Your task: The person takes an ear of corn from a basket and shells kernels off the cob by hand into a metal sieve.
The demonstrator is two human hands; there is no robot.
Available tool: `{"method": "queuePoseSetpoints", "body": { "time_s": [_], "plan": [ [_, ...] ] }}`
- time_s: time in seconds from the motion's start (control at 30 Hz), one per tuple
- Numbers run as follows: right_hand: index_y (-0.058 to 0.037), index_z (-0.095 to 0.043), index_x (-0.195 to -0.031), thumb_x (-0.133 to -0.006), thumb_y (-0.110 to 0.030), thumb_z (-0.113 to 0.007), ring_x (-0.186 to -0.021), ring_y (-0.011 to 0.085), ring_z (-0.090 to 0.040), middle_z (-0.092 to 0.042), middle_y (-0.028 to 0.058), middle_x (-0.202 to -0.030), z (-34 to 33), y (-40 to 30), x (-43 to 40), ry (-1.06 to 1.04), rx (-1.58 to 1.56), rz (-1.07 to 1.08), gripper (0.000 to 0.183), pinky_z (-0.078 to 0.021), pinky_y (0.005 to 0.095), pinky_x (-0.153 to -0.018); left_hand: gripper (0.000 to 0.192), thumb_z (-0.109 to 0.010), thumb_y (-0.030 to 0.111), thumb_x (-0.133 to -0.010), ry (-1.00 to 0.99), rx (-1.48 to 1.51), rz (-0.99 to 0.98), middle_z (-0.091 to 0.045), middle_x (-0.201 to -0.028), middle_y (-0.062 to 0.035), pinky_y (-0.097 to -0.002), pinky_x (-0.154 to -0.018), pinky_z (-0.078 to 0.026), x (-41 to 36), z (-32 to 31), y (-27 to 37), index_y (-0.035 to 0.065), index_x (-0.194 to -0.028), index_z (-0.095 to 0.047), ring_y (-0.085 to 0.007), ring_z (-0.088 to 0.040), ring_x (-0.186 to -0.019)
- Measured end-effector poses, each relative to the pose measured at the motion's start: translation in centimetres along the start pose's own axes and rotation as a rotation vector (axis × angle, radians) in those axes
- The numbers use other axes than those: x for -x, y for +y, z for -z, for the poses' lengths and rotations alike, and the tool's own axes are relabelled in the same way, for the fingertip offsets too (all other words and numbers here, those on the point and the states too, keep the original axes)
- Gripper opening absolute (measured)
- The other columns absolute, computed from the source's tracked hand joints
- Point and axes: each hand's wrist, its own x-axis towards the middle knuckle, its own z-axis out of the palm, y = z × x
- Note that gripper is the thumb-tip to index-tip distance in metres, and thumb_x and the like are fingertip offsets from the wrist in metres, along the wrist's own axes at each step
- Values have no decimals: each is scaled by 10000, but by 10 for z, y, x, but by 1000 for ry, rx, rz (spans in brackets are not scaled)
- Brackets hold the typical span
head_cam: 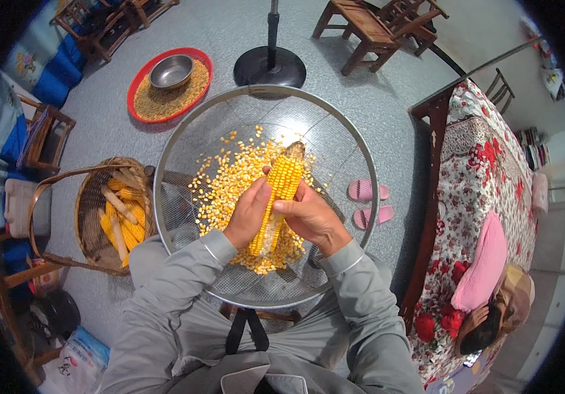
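Observation:
Both my hands hold one ear of yellow corn over a round wire-mesh sieve with a metal rim. My left hand grips the ear's left side. On the right side lies my right hand, its thumb pressed across the kernels. A strip near the ear's lower end shows bare cob between rows of kernels, and the dark, husky tip points away from me. Loose corn kernels are spread over the mesh beneath. To the left, a wicker basket with a tall handle contains corn ears and bare cobs.
A red basin of grain with a metal bowl stands beyond the sieve, near a black round stand base. Pink slippers lie at right. A person rests on the flowered bed. Wooden chairs stand farther off.

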Motion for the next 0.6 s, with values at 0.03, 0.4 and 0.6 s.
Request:
{"method": "queuePoseSetpoints", "body": {
  "time_s": [0.03, 0.4, 0.6],
  "plan": [
    [-58, -356, -1423, -753, 3, -753, -1228, 184, -495, -531, 55, -1311, 1, 0, 0, 0, 0, 1, 781, -347, 349, -1084, 493, -336, 372, -1047, -1, -1, 0, -566, -1209, -109, -296, -994, -397, 0, 0, 0, -32, -1298, -466, -173, -531, -1130],
    [-78, -329, -1439, -733, -10, -767, -1306, 192, -422, -464, 54, -1384, 2, -6, 3, -108, 37, -31, 833, -278, 370, -1130, 553, -334, 414, -1040, -61, 87, 29, -559, -1242, -118, -294, -1000, -397, -1, 1, 7, -38, -1342, -435, -172, -527, -1150],
    [-31, -369, -1372, -768, -76, -769, -1225, 190, -483, -509, 68, -1299, -8, -6, 6, -90, 156, 70, 726, -368, 339, -1055, 549, -327, 409, -1043, 46, 278, 219, -556, -1261, -107, -295, -1007, -394, 1, 1, 6, -33, -1347, -437, -164, -521, -1161]
  ]
}}
